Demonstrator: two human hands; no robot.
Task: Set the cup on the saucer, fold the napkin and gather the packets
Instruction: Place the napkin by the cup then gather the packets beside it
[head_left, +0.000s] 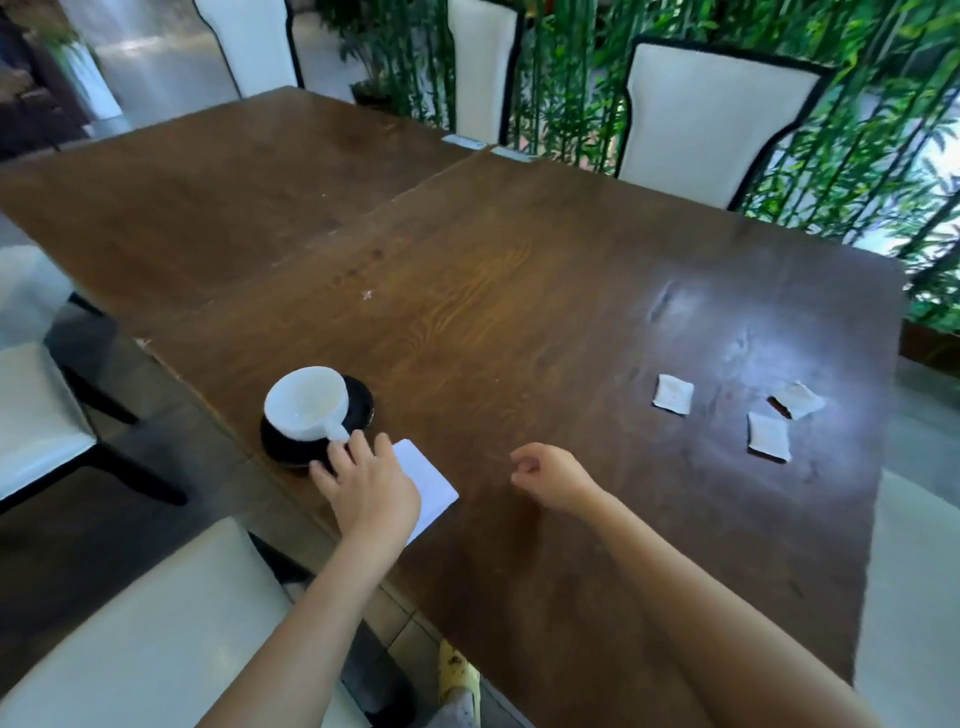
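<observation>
A white cup (307, 402) stands on a black saucer (359, 402) near the table's left edge, its handle pointing toward me. My left hand (366, 480) lies flat on a white folded napkin (426, 480), fingers spread, fingertips touching the saucer rim by the cup handle. My right hand (553, 475) hovers over bare wood to the right of the napkin, fingers loosely curled and empty. Three white packets lie apart at the right: one (673, 394) farther back, one (797, 400) at the far right, one (769, 436) nearer me.
The dark wooden table (493, 270) stretches far back. White chairs stand behind it (696, 119) and at the left (31, 415). Green bamboo stems (857, 171) fill the background at the right. A white chair seat (156, 623) is below me.
</observation>
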